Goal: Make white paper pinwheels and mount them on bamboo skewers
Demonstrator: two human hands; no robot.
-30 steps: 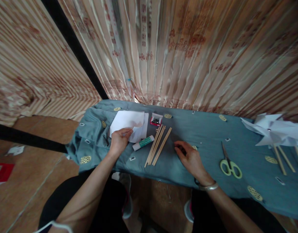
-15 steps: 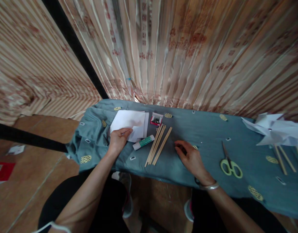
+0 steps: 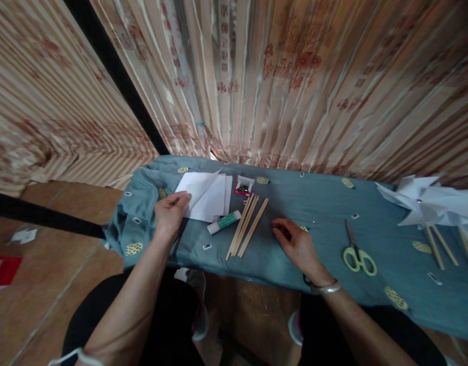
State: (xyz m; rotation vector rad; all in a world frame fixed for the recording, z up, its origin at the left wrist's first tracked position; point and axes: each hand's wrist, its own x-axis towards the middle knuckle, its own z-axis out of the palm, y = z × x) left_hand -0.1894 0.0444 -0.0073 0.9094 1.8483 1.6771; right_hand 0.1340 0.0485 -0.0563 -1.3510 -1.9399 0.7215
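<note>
The right hand (image 3: 292,245) is over the cloth (image 3: 317,203), fingers curled; whether it holds anything cannot be told. To its left lie the sticks (image 3: 245,226), with the glue (image 3: 223,222) just beside them. The left hand (image 3: 168,216) pinches the sheet (image 3: 201,190), partly raised off the stack (image 3: 217,203). The sheet should be light, flexible and easily creased; an edge or corner gives the safest hold.

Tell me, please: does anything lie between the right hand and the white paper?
Yes. The wooden sticks lie on the cloth between the right hand and the white paper, and the glue stick lies past them, by the paper's near edge. The left hand holds a lifted sheet.
</note>
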